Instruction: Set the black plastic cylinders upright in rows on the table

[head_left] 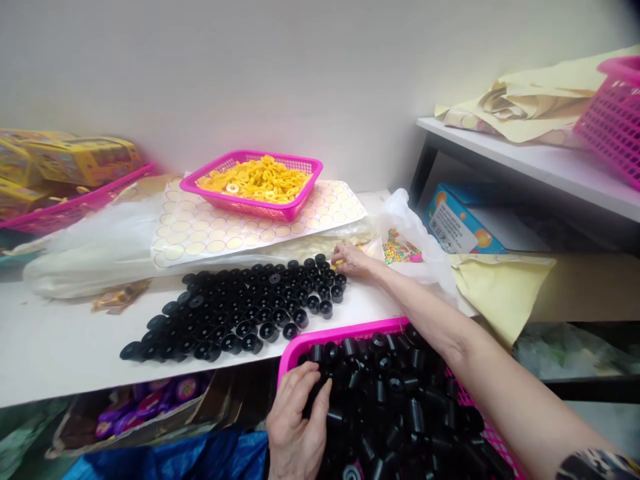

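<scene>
Many small black caps (250, 303) stand in rows on the white table (60, 347). My right hand (353, 260) reaches to the far right end of the rows, fingers pinched on something I cannot make out. My left hand (297, 423) rests in the near pink basket (300, 343), fingers curled among loose black caps (400, 400). Further back stands another pink basket (295, 207) holding yellow rings (257, 179), set on a sheet of round stickers (210, 233).
A clear plastic bag (90, 257) lies at the left, with a pink tray (65, 207) of yellow boxes behind it. At the right are a bag with coloured beads (400, 250), a blue box (455, 223), yellow paper (500, 287) and a shelf (540, 163).
</scene>
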Tool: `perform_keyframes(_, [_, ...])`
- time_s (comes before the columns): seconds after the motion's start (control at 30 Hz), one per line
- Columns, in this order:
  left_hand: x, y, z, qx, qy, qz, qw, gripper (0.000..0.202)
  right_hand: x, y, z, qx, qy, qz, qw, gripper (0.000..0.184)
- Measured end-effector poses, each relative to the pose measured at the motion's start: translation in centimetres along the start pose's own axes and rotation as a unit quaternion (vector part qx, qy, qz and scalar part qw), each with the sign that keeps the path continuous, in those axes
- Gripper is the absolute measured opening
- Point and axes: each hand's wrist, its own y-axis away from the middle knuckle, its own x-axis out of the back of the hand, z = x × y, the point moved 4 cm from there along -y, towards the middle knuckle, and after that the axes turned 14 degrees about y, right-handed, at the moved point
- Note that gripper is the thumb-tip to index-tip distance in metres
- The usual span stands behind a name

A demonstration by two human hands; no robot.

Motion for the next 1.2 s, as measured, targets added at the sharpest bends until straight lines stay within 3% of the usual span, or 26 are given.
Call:
perform_keyframes(0.2, [-0.2,0.1,-0.1,0.005,0.002,-0.001,1.0,0.012,0.7,0.8,1.6,-0.1,0.046,0.024,0.994,0.024])
perform_keyframes(0.33, [-0.3,0.2,0.0,0.009,0.007,-0.001,1.0,0.01,1.9,2.1,1.9,-0.132,0.037,0.051,0.989,0.02])
perform_keyframes(0.47, [0.4,-1.0,-1.1,0.003,-0.017,-0.027,0.999,0.01,2.4,4.9,0.7,-0.163,-0.013,0.083,0.983,0.025])
perform_keyframes(0.6, [0.8,-4.2,-3.6,-0.006,-0.124,-0.089,0.988,0.012,0.8,7.5,-1.8,-0.196,-0.109,0.068,0.972,0.036])
perform_keyframes(0.7, [-1.0,-6.9,-5.3,0.062,-0.189,-0.228,0.953,0.016,-0.9,8.3,-4.1,-0.213,-0.184,0.03,0.959,0.057])
perform_keyframes(0.8, [-3.6,-8.8,-6.1,0.143,-0.237,-0.33,0.902,0.012,-1.7,7.9,-5.8,-0.239,-0.231,0.019,0.943,0.058])
perform_keyframes(0.93, [-6.3,-10.1,-6.6,0.178,-0.299,-0.359,0.866,0.018,-1.6,6.6,-5.9,-0.272,-0.256,0.025,0.927,0.052])
perform_keyframes(1.2, [-8.7,-11.2,-7.6,0.139,-0.298,-0.357,0.874,0.021,-1.4,3.3,-3.0,-0.279,-0.241,0.029,0.929,0.037])
